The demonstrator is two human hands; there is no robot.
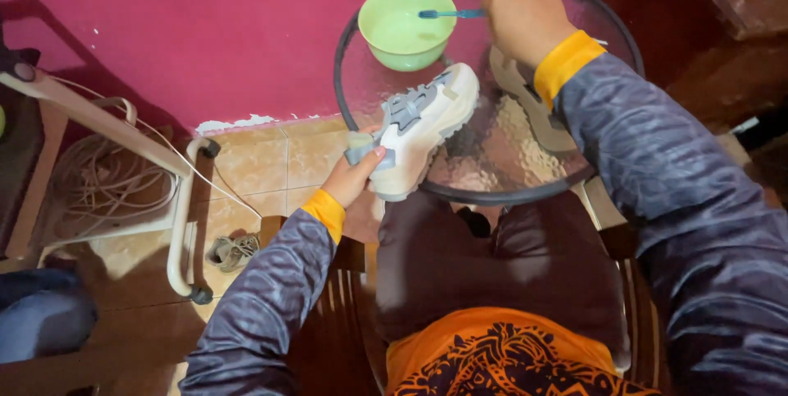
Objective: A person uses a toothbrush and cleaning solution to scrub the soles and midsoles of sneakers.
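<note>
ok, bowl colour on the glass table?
Light green bowl, plain, no pattern; clearest in the head view.

Viewpoint: one camera, worn on the seated person's head.
Facing: steeply down over lap and arms toward the round glass table.
Nearness: close, at arm's reach.
Shared: nothing, single view.

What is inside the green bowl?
The head of a blue toothbrush, held by the right hand, reaches over the green bowl. The inside looks pale green; whether it holds water or soap cannot be told.
</note>
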